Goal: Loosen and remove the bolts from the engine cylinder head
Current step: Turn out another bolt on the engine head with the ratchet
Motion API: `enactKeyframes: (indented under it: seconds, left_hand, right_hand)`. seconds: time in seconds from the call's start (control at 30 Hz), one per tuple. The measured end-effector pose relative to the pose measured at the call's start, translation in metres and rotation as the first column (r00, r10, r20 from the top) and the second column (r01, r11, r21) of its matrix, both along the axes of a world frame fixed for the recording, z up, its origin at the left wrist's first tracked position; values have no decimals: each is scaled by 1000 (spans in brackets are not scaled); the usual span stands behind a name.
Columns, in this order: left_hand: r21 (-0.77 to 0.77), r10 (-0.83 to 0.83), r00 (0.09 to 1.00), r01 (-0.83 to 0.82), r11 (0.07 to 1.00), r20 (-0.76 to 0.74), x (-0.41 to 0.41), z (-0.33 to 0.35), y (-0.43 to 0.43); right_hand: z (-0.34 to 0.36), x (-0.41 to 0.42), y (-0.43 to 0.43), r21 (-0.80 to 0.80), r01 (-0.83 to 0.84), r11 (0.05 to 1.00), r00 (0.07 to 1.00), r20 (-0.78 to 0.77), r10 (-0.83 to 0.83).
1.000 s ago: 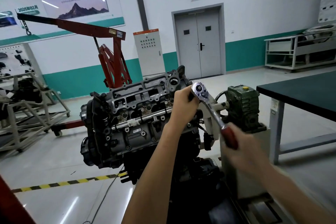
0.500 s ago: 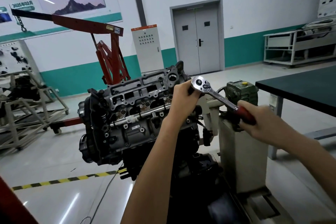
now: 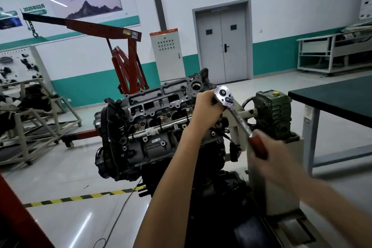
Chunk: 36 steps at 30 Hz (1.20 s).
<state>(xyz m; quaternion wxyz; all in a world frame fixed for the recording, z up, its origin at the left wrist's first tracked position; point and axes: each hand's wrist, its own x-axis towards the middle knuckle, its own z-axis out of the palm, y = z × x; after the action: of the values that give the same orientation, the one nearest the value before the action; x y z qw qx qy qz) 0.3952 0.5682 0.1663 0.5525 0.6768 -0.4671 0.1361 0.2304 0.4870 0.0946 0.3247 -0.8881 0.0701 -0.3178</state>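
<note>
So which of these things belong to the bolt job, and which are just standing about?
In the job: ratchet wrench, engine cylinder head, left hand at the wrench head, right hand on its red handle.
Just about: red engine hoist, dark table, grey cabinet.

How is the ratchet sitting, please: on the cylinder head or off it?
Cannot tell: the left hand grips beneath the ratchet at the end of the cylinder head, hiding what it sits on.

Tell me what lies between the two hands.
The chrome shaft of the ratchet wrench spans that gap, from the left hand at its head to the right hand on its red handle; the head view shows it.
</note>
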Motion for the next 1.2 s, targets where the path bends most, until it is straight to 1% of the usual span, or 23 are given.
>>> enactKeyframes:
  seconds: [0.03, 0.1, 0.17, 0.23, 0.3, 0.33, 0.4, 0.43, 0.47, 0.5, 0.57, 0.67, 0.73, 0.77, 0.8, 0.83, 0.87, 0.9, 0.97, 1.03, 1.07, 1.13, 1.2]
  left_hand:
    - [46, -5, 1000, 4, 999, 18, -1, 3, 1]
    - [88, -14, 999, 10, 996, 48, -1, 7, 2]
    - [75, -11, 998, 6, 997, 59, -2, 6, 3]
    - [44, -13, 999, 11, 999, 52, -3, 1, 3]
    - [10, -11, 999, 10, 1000, 39, -1, -3, 0]
    - [-13, -7, 999, 7, 1000, 39, -1, -3, -2]
    - [-38, 0, 998, 2, 999, 57, 0, -3, -3]
    - [-36, 1, 998, 2, 999, 67, 1, -3, -4]
    - [-32, -3, 997, 5, 999, 71, 1, -4, -4]
    - [-30, -6, 998, 8, 1000, 65, 0, -4, -3]
    - [-22, -6, 999, 7, 1000, 43, 1, -4, -3]
    - [31, -25, 998, 24, 999, 51, -2, 0, -3]
    - [52, -23, 998, 20, 998, 52, -4, 3, -3]
    - [36, -20, 998, 18, 999, 54, -4, 3, -3]
    - [15, -18, 998, 17, 1000, 53, -5, 2, -3]
    - [-4, -18, 999, 18, 1000, 47, -5, 0, -2]
    - [-13, -22, 999, 22, 1000, 41, -5, -1, -1]
    - [-15, -28, 999, 29, 999, 38, -5, -2, -1]
    - [-26, -29, 999, 31, 999, 45, -5, -1, -1]
    - [-57, -15, 999, 18, 998, 49, -6, -1, -1]
    - [-67, -14, 999, 18, 998, 47, -6, -2, -1]
    - [-69, -20, 999, 22, 997, 39, -6, -4, -1]
    - [-58, -19, 1000, 20, 998, 10, -5, -4, 0]
  right_hand:
    - [13, -6, -21, -123, 14, 992, 999, -40, -19]
    - [38, -11, -47, -321, 35, 947, 999, -10, -40]
    - [40, -11, -49, -350, 34, 936, 999, 29, -25]
    - [19, -7, -27, -203, 91, 975, 995, 49, -83]
    - [-9, 2, 16, 48, 139, 989, 987, 80, -143]
    - [-19, 9, 38, 169, 134, 976, 979, 132, -157]
    - [-25, 28, 77, 408, 38, 912, 956, 251, -152]
    - [-24, 34, 93, 489, -24, 872, 951, 280, -130]
    - [-23, 38, 103, 527, -68, 847, 952, 289, -103]
    - [-22, 38, 104, 518, -70, 853, 956, 279, -92]
    - [-19, 26, 80, 394, -8, 919, 970, 226, -89]
    - [1, -5, 11, 59, 13, 998, 1000, 25, -14]
    - [24, -16, -29, -158, 45, 986, 998, -39, -51]
    - [32, -18, -39, -230, 59, 971, 997, -29, -68]
    - [33, -17, -42, -252, 69, 965, 997, -9, -73]
    - [29, -13, -37, -226, 87, 970, 996, 11, -87]
    - [18, -8, -25, -143, 110, 984, 994, 22, -108]
    - [5, -3, -8, -24, 139, 990, 990, 31, -138]
    - [-19, 10, 35, 202, 171, 964, 976, 100, -194]
    - [-26, 26, 74, 393, 86, 916, 961, 211, -181]
    - [-25, 33, 89, 451, 29, 892, 949, 267, -166]
    - [-23, 38, 101, 487, -39, 872, 943, 306, -129]
    - [-20, 28, 81, 403, -31, 915, 968, 239, -72]
